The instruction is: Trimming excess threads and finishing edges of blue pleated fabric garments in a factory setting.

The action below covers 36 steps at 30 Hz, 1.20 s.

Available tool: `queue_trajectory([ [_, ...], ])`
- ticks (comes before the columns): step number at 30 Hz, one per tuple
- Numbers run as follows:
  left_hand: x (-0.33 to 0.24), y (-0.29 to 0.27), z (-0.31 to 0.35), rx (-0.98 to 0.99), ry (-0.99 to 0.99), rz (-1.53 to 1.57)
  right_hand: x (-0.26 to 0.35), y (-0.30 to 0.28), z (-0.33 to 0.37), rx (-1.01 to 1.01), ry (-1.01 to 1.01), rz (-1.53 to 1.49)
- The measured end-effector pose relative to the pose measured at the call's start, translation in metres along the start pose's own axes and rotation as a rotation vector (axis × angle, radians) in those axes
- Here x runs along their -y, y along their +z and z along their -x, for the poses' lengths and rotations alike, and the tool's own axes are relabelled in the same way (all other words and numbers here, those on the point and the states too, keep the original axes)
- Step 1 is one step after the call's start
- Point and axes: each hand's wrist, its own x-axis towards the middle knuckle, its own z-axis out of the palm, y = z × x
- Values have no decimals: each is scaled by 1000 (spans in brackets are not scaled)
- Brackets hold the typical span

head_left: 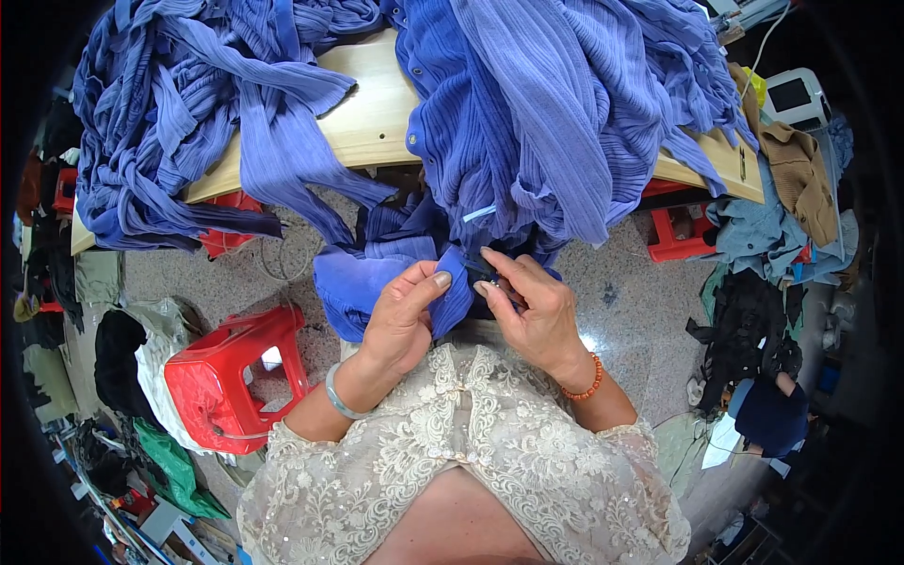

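Two hands meet at lap level below the wooden table: the blue ribbed garment is pinched by left hand thumb & fingers, small dark item nipped by right hand fingertips; fabric judged soft, light, floppy, best gripped at hem/edge.

Red plastic stool on floor lower left; brown garment right; wooden table.

Ribbed periwinkle-blue garments fill the upper frame over a pale wooden worktop. A bright red plastic stool sits at lower left. Cream floral lace blouse at bottom centre; orange bead bracelet; grey speckled floor.
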Motion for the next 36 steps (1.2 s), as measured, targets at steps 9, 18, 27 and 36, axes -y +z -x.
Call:
queue_trajectory([
  [9, -1, 0, 3, 43, 24, -26, -1, 2, 1, 52, 77, -181],
  [18, -2, -1, 5, 165, 63, -49, -20, 7, 1, -17, 124, -412],
  [27, -4, 3, -1, 9, 75, -37, -12, -9, 5, 92, -28, -171],
  [36, -6, 7, -3, -9, 122, -41, -3, -15, 11, 79, -324, 222],
])
